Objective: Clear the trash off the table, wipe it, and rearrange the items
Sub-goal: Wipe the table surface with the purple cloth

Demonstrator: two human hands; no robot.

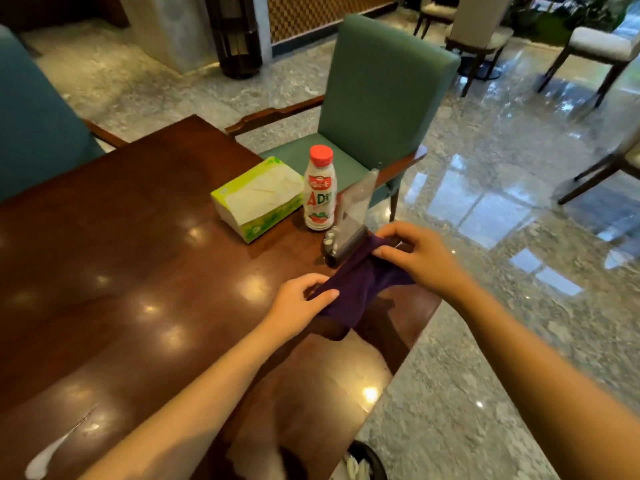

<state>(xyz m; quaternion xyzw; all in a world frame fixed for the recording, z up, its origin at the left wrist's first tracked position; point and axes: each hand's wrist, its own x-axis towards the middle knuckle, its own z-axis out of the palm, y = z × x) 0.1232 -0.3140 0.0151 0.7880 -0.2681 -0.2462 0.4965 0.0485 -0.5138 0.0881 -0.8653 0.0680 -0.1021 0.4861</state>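
A purple cloth (360, 285) is stretched between my two hands just above the right end of the dark wooden table (121, 271). My left hand (299, 306) pinches its near corner; my right hand (417, 256) grips its far end. Behind the cloth stands a clear acrylic sign holder (351, 220) on a dark base. A white drink bottle (319, 190) with a red cap stands upright to its left. A green tissue pack (258, 197) lies beside the bottle.
A white smear (52, 452) marks the table's near left edge. A green armchair (377, 102) faces the table's far side; another (31, 126) stands at left. A dark bin (363, 462) sits on the marble floor below the table's near corner. More chairs (595, 53) stand at right.
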